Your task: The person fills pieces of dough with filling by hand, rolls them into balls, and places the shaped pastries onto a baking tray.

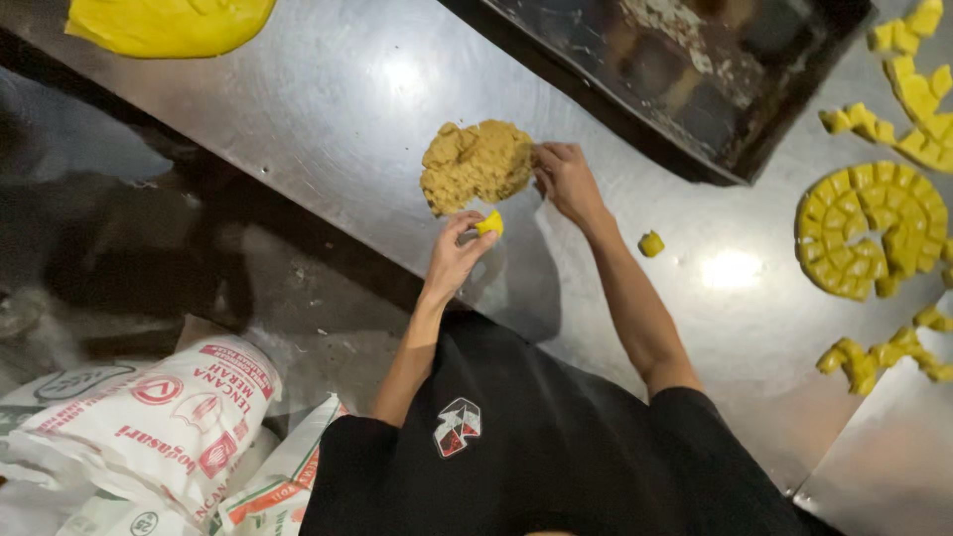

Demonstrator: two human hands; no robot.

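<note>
A crumbly tan lump of filling point(476, 164) lies on the steel table point(328, 109). My right hand point(566, 181) touches the lump's right edge with its fingers pinched. My left hand point(457, 250) is just below the lump and holds a small yellow dough piece point(488, 224) between thumb and fingers. A loose yellow dough cube point(651, 243) lies on the table to the right of my right forearm.
A dark baking tray point(695, 79) sits at the top. A round yellow dough sheet cut into cubes point(872, 230) and several loose cut pieces point(918, 89) lie at the right. A yellow dough mass point(164, 25) is at top left. White sacks point(169, 427) lie on the floor.
</note>
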